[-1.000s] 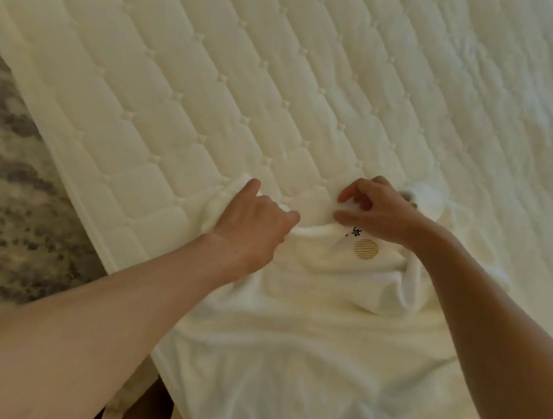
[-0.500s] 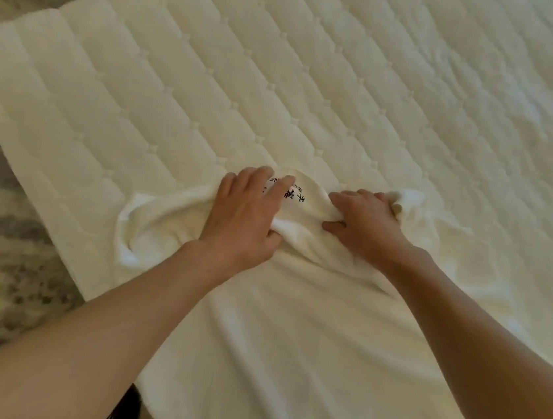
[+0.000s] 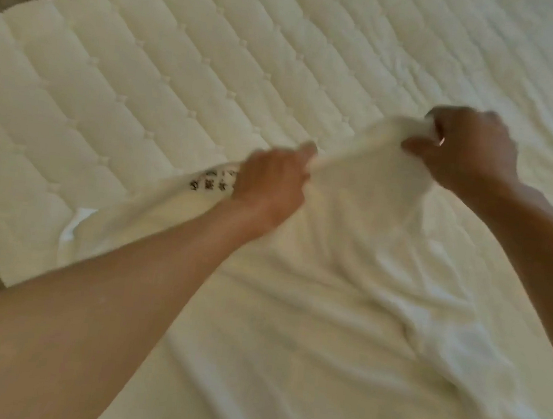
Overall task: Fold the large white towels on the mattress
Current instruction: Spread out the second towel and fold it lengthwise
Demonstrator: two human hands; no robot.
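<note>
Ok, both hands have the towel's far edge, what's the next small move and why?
Probably draw the left hand and right hand apart along that edge to stretch it taut: they grip it close together, and the towel below lies rumpled on the mattress.

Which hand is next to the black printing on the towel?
The left hand: the black printing sits right beside it on the towel; the right hand grips farther along.

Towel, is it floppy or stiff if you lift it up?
Probably floppy: the towel sags and wrinkles below the left hand and right hand gripping its edge. Likely light for its size, since a pinch alone holds that edge up off the mattress.
</note>
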